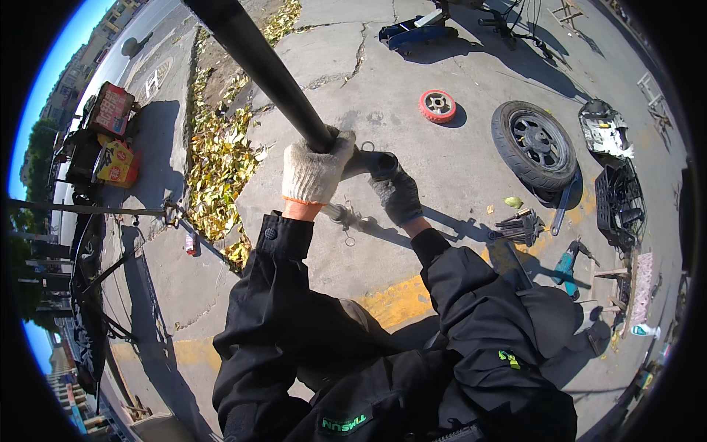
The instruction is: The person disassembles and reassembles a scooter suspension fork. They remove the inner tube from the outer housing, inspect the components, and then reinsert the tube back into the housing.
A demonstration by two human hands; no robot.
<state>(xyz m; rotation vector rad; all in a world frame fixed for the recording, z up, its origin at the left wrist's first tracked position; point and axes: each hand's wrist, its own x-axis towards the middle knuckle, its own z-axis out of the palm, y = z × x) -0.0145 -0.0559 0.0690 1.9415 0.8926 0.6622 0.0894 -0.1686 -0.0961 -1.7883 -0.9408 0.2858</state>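
Note:
My left hand (318,168), in a white knit glove with an orange cuff edge, is wrapped round the lower end of a thick black tube (265,74) that slants up to the upper left. From behind that glove a black metal piece with a round hollow end (381,165) sticks out to the right. My right hand (398,196), in a dark grey glove, has its fingers closed on that hollow end. Whether tube and piece are one part is hidden by the left glove. Below them shows a silver rod (339,214) with a small ring near it.
On the concrete to the right are a red-rimmed small wheel (437,107), a scooter wheel with tyre (534,144), a bundle of tools (520,227), a wrench (561,211), a teal power drill (567,269) and a black crate (617,202). Yellow leaves (217,162) line the left.

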